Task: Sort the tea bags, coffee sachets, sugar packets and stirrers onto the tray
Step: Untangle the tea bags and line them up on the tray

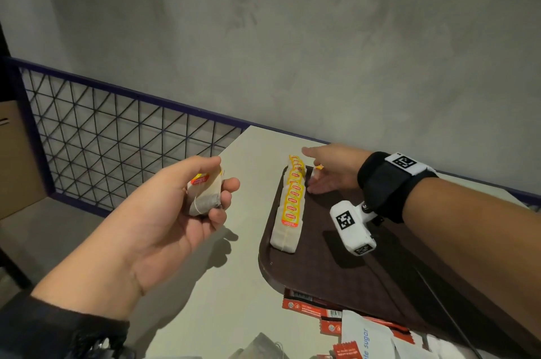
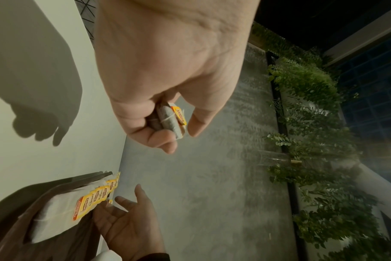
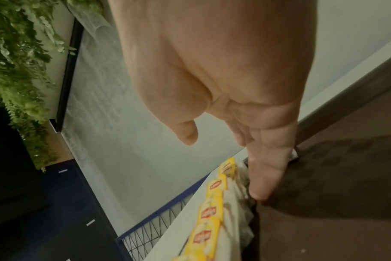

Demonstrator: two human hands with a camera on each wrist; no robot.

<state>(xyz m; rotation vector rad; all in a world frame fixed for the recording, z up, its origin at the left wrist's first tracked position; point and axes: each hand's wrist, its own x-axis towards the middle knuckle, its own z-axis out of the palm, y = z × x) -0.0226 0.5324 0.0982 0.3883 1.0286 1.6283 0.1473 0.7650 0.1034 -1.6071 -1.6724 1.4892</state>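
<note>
The brown tray (image 1: 336, 276) lies on the pale table (image 1: 234, 300), its left rim near the table's left edge at 9 o'clock. A row of tea bags (image 1: 289, 206) hugs that rim; their number is unclear because they overlap. The right hand (image 1: 330, 174), fingers straight and holding nothing, rests at the row's far end, 12 o'clock. The left hand (image 1: 175, 212), off the tray at 9 o'clock, grips a small bunch of tea bags (image 1: 205, 194). Only the left wrist view shows its yellow tag edge-on. Red coffee sachets (image 1: 310, 304) lie at 6 o'clock.
</note>
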